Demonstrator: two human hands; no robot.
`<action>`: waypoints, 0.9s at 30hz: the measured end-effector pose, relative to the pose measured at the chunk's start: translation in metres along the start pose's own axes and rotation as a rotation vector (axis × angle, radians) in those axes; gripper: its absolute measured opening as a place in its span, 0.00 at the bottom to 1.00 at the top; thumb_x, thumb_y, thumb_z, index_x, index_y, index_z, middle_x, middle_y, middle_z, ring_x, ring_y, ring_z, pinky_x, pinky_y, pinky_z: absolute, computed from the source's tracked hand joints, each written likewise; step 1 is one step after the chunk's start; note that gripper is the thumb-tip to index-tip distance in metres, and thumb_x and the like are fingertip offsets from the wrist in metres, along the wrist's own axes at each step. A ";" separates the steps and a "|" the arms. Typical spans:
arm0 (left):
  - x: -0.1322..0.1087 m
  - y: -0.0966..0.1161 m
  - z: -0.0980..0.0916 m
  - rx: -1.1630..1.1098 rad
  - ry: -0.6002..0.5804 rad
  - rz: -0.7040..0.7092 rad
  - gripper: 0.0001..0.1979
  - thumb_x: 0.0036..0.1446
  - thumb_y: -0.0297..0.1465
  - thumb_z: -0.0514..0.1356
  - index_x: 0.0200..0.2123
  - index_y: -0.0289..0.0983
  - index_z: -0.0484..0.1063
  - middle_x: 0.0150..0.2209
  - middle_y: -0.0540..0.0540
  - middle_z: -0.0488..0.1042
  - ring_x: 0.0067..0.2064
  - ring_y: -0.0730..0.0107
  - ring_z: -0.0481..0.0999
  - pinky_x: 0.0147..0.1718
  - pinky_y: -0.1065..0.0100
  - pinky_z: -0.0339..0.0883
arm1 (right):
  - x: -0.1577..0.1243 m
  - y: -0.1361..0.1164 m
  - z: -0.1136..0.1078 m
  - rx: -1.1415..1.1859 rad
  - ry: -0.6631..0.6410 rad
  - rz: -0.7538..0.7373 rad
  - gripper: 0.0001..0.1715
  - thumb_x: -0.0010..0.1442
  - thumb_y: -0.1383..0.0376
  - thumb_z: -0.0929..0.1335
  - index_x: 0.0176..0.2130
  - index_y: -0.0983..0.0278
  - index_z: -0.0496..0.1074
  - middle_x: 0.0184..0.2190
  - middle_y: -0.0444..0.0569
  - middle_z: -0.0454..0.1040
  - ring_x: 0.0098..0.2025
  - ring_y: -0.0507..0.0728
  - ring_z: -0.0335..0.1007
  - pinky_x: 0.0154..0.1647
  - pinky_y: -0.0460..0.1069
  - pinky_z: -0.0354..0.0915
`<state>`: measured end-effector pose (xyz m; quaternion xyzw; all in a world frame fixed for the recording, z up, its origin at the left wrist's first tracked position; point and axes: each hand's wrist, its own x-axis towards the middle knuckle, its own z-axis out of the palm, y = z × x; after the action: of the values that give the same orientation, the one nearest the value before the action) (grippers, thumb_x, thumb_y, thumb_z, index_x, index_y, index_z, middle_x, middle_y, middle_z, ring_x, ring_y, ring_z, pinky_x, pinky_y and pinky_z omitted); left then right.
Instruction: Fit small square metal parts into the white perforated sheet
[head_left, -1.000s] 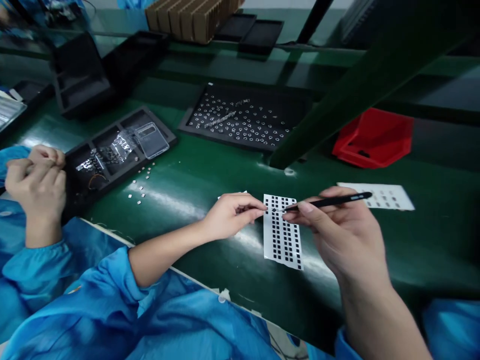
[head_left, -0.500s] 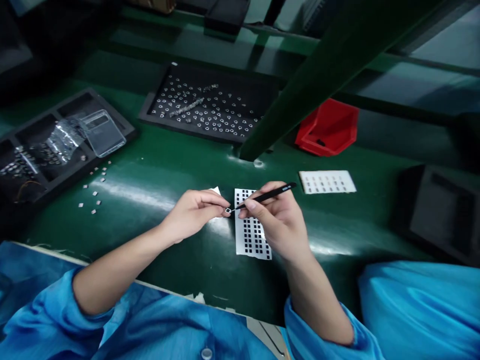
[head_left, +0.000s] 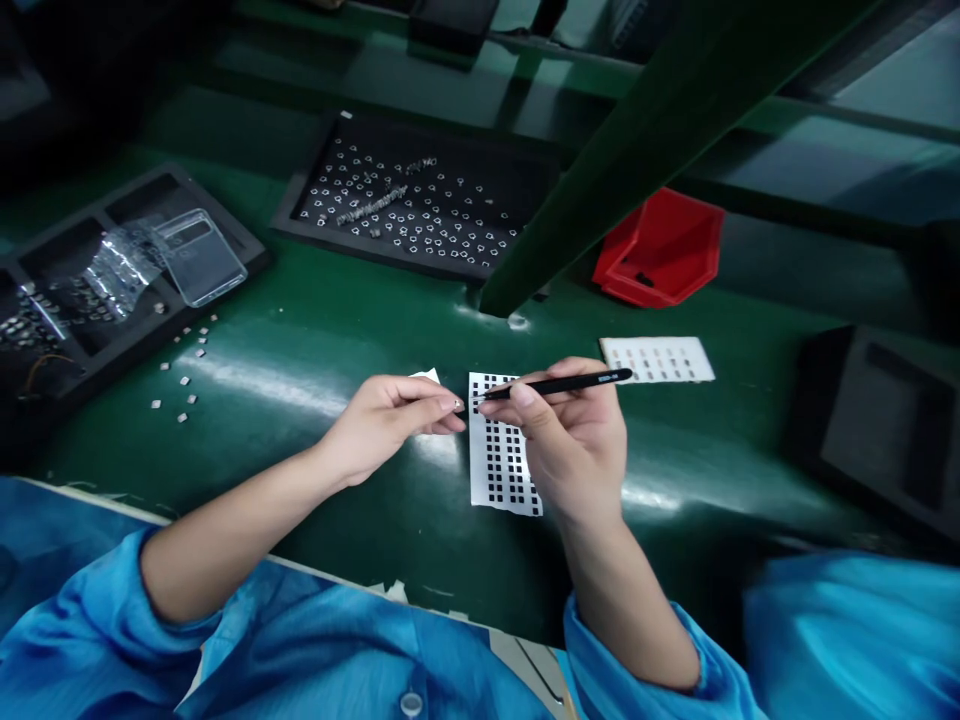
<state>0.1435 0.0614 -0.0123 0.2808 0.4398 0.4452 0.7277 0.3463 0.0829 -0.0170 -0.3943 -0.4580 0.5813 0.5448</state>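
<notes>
My right hand (head_left: 570,440) pinches black tweezers (head_left: 559,385), whose tips point left over the top edge of a white sheet (head_left: 501,450) covered with rows of small black squares. My left hand (head_left: 390,420) is pinched shut just left of the sheet, fingertips meeting the tweezer tips; a tiny part sits between its thumb and finger, too small to name. A scrap of white paper (head_left: 429,377) shows behind the left hand. Both hands hover low over the green table.
A black tray (head_left: 420,200) of several small metal parts lies behind. A black compartment tray (head_left: 97,290) with a clear case and bags is at left, loose parts (head_left: 184,380) beside it. A red bin (head_left: 660,250), a second white sheet (head_left: 656,360), a dark tray (head_left: 885,430) and a slanting green beam (head_left: 622,150) stand right.
The view swung right, so the neighbouring person's hands at left left the picture. My right hand drew the tweezers from the sheet to my left fingertips, then levelled them.
</notes>
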 end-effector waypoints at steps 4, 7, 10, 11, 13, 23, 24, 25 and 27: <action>0.000 -0.001 0.001 -0.143 -0.027 -0.032 0.16 0.56 0.40 0.81 0.39 0.34 0.88 0.37 0.43 0.87 0.41 0.68 0.87 0.49 0.65 0.82 | -0.005 0.005 0.007 0.023 0.044 -0.004 0.25 0.67 0.57 0.81 0.49 0.53 0.65 0.39 0.38 0.88 0.39 0.58 0.91 0.38 0.49 0.87; 0.001 -0.002 0.001 -0.174 -0.039 -0.044 0.15 0.57 0.40 0.80 0.39 0.33 0.88 0.37 0.42 0.87 0.41 0.67 0.87 0.51 0.62 0.82 | -0.009 0.007 0.010 0.015 0.048 -0.009 0.25 0.67 0.56 0.81 0.49 0.52 0.64 0.40 0.38 0.88 0.40 0.59 0.92 0.40 0.50 0.88; 0.001 -0.004 0.000 -0.183 -0.041 -0.038 0.15 0.58 0.39 0.80 0.39 0.33 0.88 0.38 0.42 0.87 0.41 0.67 0.87 0.53 0.61 0.82 | -0.010 0.007 0.010 -0.023 0.066 -0.029 0.26 0.66 0.55 0.81 0.49 0.52 0.64 0.40 0.39 0.88 0.41 0.60 0.92 0.41 0.52 0.89; 0.001 -0.004 0.000 -0.183 -0.040 -0.035 0.15 0.59 0.39 0.79 0.40 0.33 0.88 0.38 0.42 0.87 0.41 0.68 0.87 0.52 0.62 0.81 | -0.010 0.007 0.010 -0.044 0.071 -0.037 0.26 0.66 0.55 0.82 0.49 0.52 0.64 0.40 0.40 0.88 0.41 0.60 0.92 0.41 0.52 0.89; 0.001 -0.005 0.000 -0.179 -0.035 -0.028 0.15 0.59 0.39 0.79 0.40 0.33 0.88 0.39 0.42 0.87 0.42 0.68 0.87 0.52 0.63 0.81 | -0.011 0.007 0.010 -0.085 0.074 -0.055 0.26 0.66 0.55 0.81 0.48 0.51 0.64 0.39 0.40 0.87 0.40 0.60 0.91 0.40 0.52 0.89; 0.002 -0.007 0.002 -0.110 0.003 0.030 0.15 0.59 0.39 0.79 0.40 0.34 0.89 0.39 0.43 0.86 0.42 0.70 0.87 0.50 0.66 0.82 | -0.014 0.005 0.014 -0.146 0.081 -0.111 0.22 0.68 0.58 0.81 0.48 0.51 0.66 0.40 0.41 0.87 0.41 0.59 0.91 0.43 0.52 0.89; 0.001 -0.007 0.002 -0.097 0.007 0.035 0.14 0.59 0.40 0.79 0.40 0.34 0.89 0.39 0.43 0.87 0.42 0.70 0.87 0.50 0.66 0.82 | -0.014 0.004 0.014 -0.152 0.086 -0.114 0.22 0.68 0.59 0.81 0.48 0.52 0.66 0.40 0.41 0.87 0.41 0.59 0.91 0.43 0.52 0.89; 0.001 -0.006 0.002 -0.083 0.011 0.039 0.14 0.59 0.40 0.79 0.41 0.34 0.89 0.39 0.43 0.87 0.42 0.69 0.87 0.50 0.66 0.82 | -0.014 0.004 0.014 -0.162 0.093 -0.115 0.22 0.68 0.59 0.81 0.47 0.52 0.66 0.39 0.41 0.87 0.41 0.59 0.91 0.43 0.53 0.89; 0.000 -0.005 0.002 -0.064 0.014 0.043 0.14 0.60 0.40 0.78 0.41 0.34 0.89 0.40 0.43 0.87 0.43 0.68 0.88 0.51 0.65 0.83 | -0.014 0.004 0.014 -0.185 0.104 -0.123 0.21 0.68 0.60 0.81 0.47 0.52 0.67 0.39 0.41 0.87 0.41 0.60 0.91 0.42 0.53 0.89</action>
<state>0.1476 0.0587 -0.0155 0.2636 0.4241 0.4767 0.7235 0.3329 0.0678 -0.0173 -0.4436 -0.5040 0.4807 0.5640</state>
